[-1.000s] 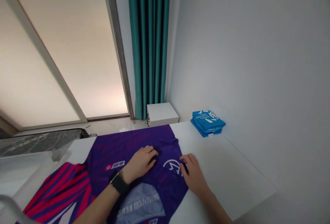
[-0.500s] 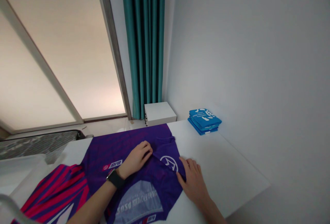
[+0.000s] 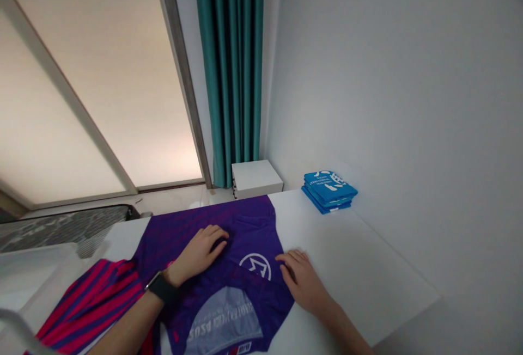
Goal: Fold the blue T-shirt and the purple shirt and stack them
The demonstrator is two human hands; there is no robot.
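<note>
A purple T-shirt (image 3: 241, 238) with a white circular logo and a grey printed panel lies spread on the white table (image 3: 339, 257). My left hand (image 3: 200, 251), with a dark watch on its wrist, is over the shirt left of the logo. Its fingers are slightly bent, thumb and forefinger apart, with no cloth between them. At the shirt's right edge, my right hand (image 3: 304, 281) has bent fingers and its thumb apart, with the fingertips near the cloth. Whether they touch it I cannot tell.
Red-and-purple striped fabric (image 3: 93, 300) lies at the left, near a white bin (image 3: 38, 273). A stack of folded blue shirts (image 3: 329, 191) sits at the back right by the wall. Beyond the table are a white cabinet (image 3: 257, 178) and a green curtain (image 3: 231, 72).
Both hands have let go of the shirt. My left hand moved left, and my right hand shifted slightly. The logo part of the shirt now lies flatter and further left.
</note>
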